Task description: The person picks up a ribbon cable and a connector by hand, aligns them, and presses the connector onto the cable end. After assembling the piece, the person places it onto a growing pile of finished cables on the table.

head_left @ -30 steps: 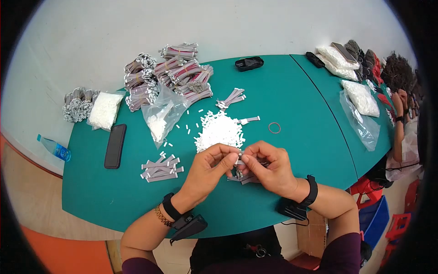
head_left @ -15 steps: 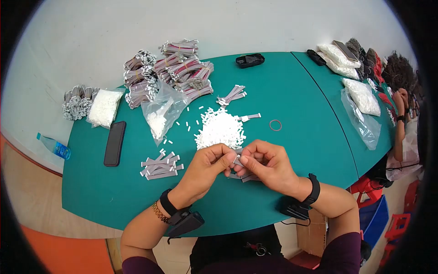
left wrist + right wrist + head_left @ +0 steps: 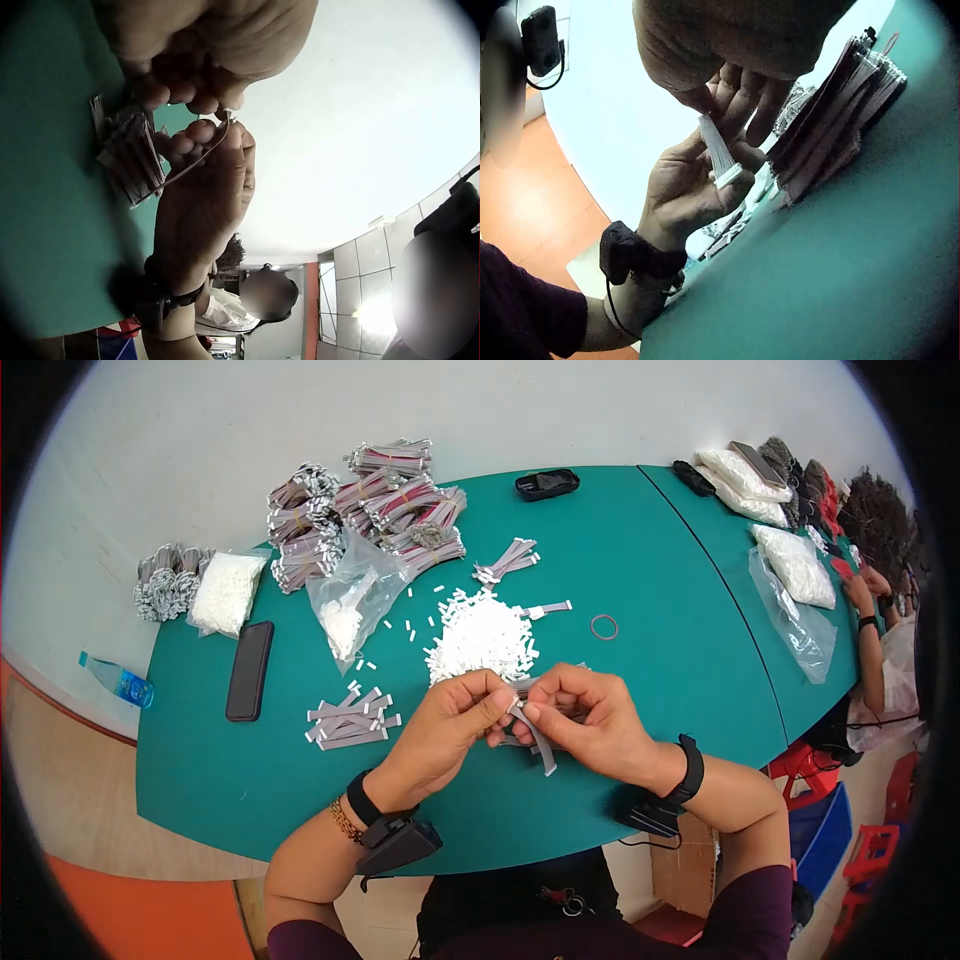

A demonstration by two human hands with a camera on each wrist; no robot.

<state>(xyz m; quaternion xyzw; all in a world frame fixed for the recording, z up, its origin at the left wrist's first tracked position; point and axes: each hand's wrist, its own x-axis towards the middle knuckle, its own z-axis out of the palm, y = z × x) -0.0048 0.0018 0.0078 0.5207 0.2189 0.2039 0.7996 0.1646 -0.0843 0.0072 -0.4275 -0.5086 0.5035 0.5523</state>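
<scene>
In front of the white pile, both hands meet with fingertips together at one end of a short grey ribbon cable (image 3: 541,746). My left hand (image 3: 455,720) pinches that end between thumb and fingers. Close against it, my right hand (image 3: 592,722) also pinches there, thumb over the cable. The cable's other end hangs toward me and carries a white connector (image 3: 728,176), seen in the right wrist view. Fingers hide most of the pinched end. Below the hands lies a stack of similar cables (image 3: 131,154), partly covered in the head view.
A heap of small white pieces (image 3: 480,638) lies just beyond the hands. Loose cables (image 3: 352,720) and a phone (image 3: 250,672) are to the left. Tied cable bundles (image 3: 400,510) and an opened plastic bag (image 3: 350,605) stand behind. A rubber band (image 3: 604,627) lies right.
The ribbon cable has come to hang down between the hands, its free end showing below the fingers. Both hands stay together in nearly the same place. The neighbouring person's hand at far right has shifted.
</scene>
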